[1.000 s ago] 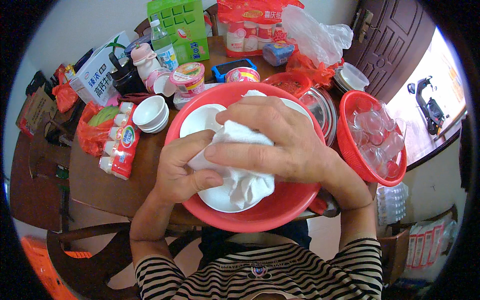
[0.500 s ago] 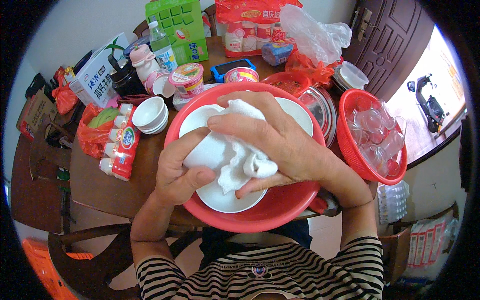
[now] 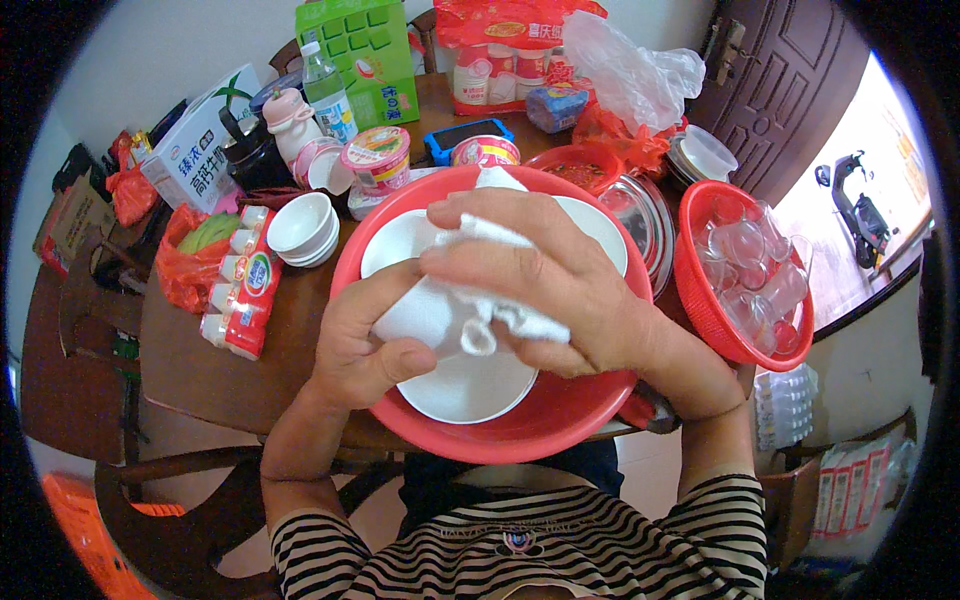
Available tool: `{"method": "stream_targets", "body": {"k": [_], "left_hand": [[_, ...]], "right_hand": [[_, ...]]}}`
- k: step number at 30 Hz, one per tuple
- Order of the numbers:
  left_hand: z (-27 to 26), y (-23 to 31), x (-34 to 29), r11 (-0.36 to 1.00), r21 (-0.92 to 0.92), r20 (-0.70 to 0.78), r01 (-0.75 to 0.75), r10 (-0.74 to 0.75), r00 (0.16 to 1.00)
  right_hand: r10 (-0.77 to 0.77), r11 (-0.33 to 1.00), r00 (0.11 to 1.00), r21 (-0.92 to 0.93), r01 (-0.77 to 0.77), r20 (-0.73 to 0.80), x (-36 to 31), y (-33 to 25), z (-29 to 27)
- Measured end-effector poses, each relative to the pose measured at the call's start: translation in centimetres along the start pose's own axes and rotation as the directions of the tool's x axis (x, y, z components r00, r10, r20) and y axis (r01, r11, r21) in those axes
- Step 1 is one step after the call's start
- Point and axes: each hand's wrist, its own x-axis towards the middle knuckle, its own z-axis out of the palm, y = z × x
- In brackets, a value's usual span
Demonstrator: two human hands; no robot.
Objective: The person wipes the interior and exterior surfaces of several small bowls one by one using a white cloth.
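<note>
Above a big red basin [image 3: 500, 447], my left hand [image 3: 350, 345] grips a white bowl [image 3: 408, 318], its thumb on the near side. My right hand [image 3: 570, 275] is closed over a crumpled white cloth [image 3: 530, 318] and presses it against that bowl. Part of the cloth and much of the bowl are hidden by my right fingers, which are slightly blurred. Inside the basin sit other white bowls: one below my hands [image 3: 468, 395], one at the far left [image 3: 392, 243] and one at the far right [image 3: 603, 232].
Left of the basin stand stacked white bowls [image 3: 303, 222] and a pack of small bottles [image 3: 243, 290]. A red basket [image 3: 797, 352] of clear glasses is at the right, beside metal trays [image 3: 655, 225]. Behind are instant noodle cups [image 3: 378, 165], a blue-cased phone [image 3: 465, 138] and a bottle [image 3: 325, 90].
My right hand has shifted slightly over the bowl, and the cloth has bunched up and moved a little right. The bowl in my left hand stays nearly in place.
</note>
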Motion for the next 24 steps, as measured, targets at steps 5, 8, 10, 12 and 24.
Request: {"method": "stream_targets", "body": {"k": [5,8,10,12,24], "left_hand": [[-0.6,-0.3,0.0,0.999,0.022,0.023,-0.032,0.032,0.999],[0.0,-0.2,-0.1,0.998,0.028,-0.057,-0.052,0.053,0.997],[-0.1,0.1,0.2,0.999,0.032,0.014,-0.021,0.021,1.000],[-0.1,0.3,0.3,0.999,0.047,0.050,-0.002,-0.001,0.999],[-0.3,0.5,0.7,0.965,0.241,0.137,-0.108,0.076,0.988]], "right_hand": [[0.145,0.961,0.989,0.235,-0.146,0.019,-0.1,0.9,-0.4],[0.177,0.958,0.984,0.227,-0.178,0.026,-0.2,0.7,-0.4],[0.174,0.974,0.985,0.145,-0.173,0.007,-0.2,0.3,0.0],[0.107,0.993,0.994,0.055,-0.107,0.005,-0.1,0.1,0.1],[-0.088,0.974,0.996,-0.209,0.090,0.021,-0.3,-0.4,0.9]]}}
